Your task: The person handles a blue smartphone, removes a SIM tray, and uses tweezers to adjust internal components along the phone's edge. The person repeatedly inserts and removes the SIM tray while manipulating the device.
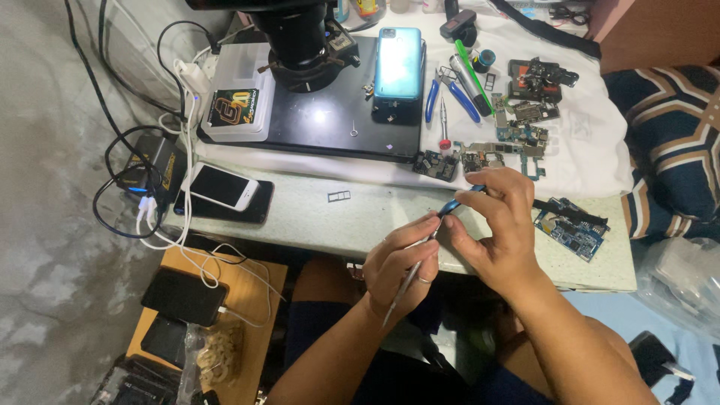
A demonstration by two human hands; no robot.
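My left hand [401,262] grips thin metal tweezers [409,274], their tips pointing up toward my right hand. My right hand [495,225] pinches a small blue-handled tool [457,201] between thumb and fingers. Both hands meet over the front edge of the pale worktable [315,217]. What lies between the tweezer tips is too small to tell. Just beyond my right hand lie several small circuit boards [480,159], and a blue circuit board [570,229] sits to its right.
A microscope base [315,112] with a teal phone [399,64] stands at the back. A white phone [221,186] lies on a dark one at left. Blue pliers [450,90] and a screwdriver [444,124] rest on white cloth. A SIM tray [339,196], chargers and cables are nearby.
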